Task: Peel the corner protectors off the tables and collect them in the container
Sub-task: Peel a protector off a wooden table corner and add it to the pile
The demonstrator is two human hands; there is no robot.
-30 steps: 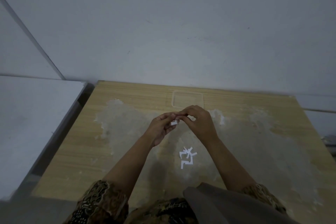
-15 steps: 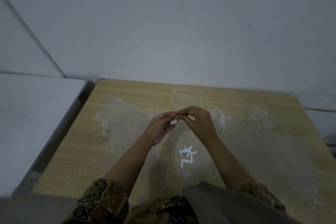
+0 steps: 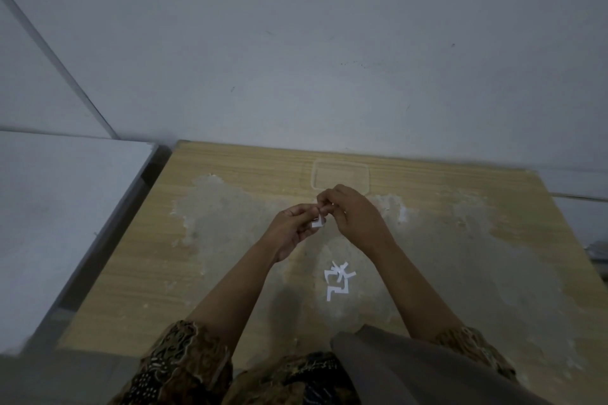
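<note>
White L-shaped protector (image 3: 317,223) between both hands

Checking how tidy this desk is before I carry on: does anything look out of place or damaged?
Yes. The wooden table has a wide pale, worn patch across its middle, and loose white strips lie scattered on it, not in the clear container at the back edge.

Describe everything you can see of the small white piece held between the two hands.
The white piece is a small, flat, L-shaped bit, seemingly paper or thin film. It hangs in the air above the wooden table, pinched at its top by the left hand and right hand, with its corner pointing down. Its upper part is hidden by fingers.
</note>
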